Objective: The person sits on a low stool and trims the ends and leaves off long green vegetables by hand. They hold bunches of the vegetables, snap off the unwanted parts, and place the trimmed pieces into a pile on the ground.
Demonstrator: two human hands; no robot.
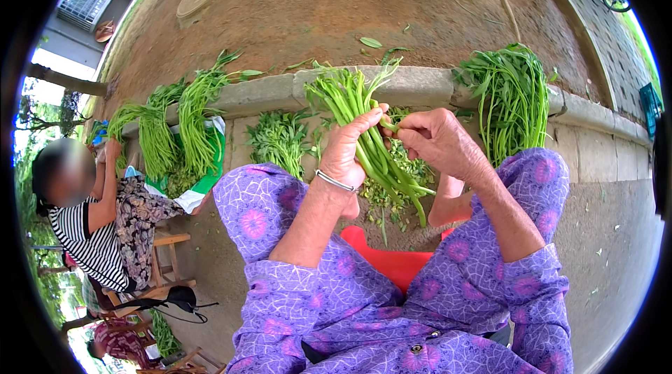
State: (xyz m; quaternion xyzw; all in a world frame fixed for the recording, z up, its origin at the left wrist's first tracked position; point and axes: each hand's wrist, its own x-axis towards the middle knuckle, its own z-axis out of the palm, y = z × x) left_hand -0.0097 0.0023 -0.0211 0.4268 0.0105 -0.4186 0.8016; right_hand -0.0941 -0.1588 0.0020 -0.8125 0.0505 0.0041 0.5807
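Observation:
My left hand, with a metal bangle at the wrist, grips a bunch of green vegetable stems that look like water spinach. The stems slant from upper left to lower right. Beside it, my right hand pinches the end of one short stem piece between thumb and fingers. Beneath my hands, torn leaves and stem bits lie scattered on the pavement between my bare feet. A leafy heap of greens rests left of my hands, and a larger bundle of long greens hangs over the curb at right.
A stone curb runs across in front of me, with bare soil behind it. At left, a person in a striped top sits on a wooden chair beside long greens on a green-and-white sack. Something red is beneath me.

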